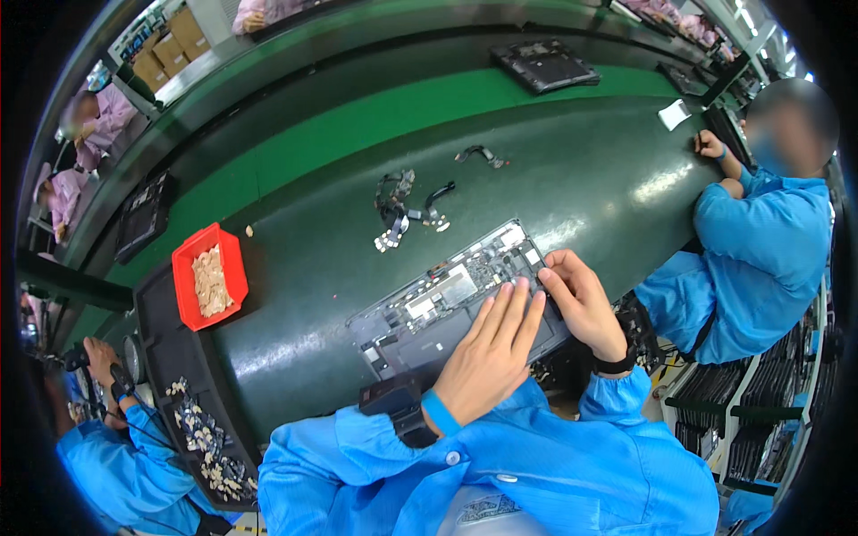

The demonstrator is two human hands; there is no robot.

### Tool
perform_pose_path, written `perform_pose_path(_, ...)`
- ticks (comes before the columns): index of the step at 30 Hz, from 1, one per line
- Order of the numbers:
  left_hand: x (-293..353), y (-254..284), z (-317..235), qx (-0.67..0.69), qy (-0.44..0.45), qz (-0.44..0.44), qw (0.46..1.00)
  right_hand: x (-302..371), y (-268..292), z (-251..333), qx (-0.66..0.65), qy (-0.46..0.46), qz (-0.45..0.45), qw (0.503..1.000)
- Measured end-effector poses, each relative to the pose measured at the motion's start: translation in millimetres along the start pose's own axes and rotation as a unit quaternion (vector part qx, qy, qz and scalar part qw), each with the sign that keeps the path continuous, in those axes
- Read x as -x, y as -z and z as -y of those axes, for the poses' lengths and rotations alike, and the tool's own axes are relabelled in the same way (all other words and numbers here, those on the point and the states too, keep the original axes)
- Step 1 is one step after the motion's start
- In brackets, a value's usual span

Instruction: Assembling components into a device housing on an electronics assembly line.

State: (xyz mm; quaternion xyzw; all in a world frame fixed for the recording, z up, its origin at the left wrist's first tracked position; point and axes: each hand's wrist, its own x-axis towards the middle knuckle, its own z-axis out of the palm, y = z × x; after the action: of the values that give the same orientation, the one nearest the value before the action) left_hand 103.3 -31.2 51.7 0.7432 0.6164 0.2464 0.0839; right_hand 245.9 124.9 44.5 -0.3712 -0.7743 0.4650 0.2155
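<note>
An opened laptop base [393, 344] lies tilted on the green bench right in front of me, its circuit board [460, 284] and dark battery cells showing. My left hand [487, 357] rests flat across it, fingers stretched out together, tips on the board. At the base's right end, my right hand [585, 304] has its thumb on the top edge and the other fingers curled round the side; some fingertips are hidden. Beyond the base sits a small heap of loose ribbon cables and connectors [393, 210], with another dark cable [483, 156] farther off.
A red bin [237, 268] of beige pieces stands at the left, by a black tray [165, 335] holding small parts. Dark laptop parts [545, 67] lie on the far green belt [357, 125]. Co-workers in blue sit at both sides. A rack [760, 411] stands at lower right.
</note>
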Motion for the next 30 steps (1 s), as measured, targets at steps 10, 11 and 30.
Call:
perform_pose_path(10,11,44,-13,-0.113,0.044,-0.011,0.992,-17,-16,50,-0.24,0.014,0.039,0.97)
perform_pose_path(11,12,52,-11,-0.133,0.027,-0.001,0.991,-26,-12,54,-0.225,0.002,0.044,0.973)
perform_pose_path(30,177,46,29,-0.036,0.369,-0.138,0.918,-404,-181,127,-0.253,-0.056,0.017,0.966)
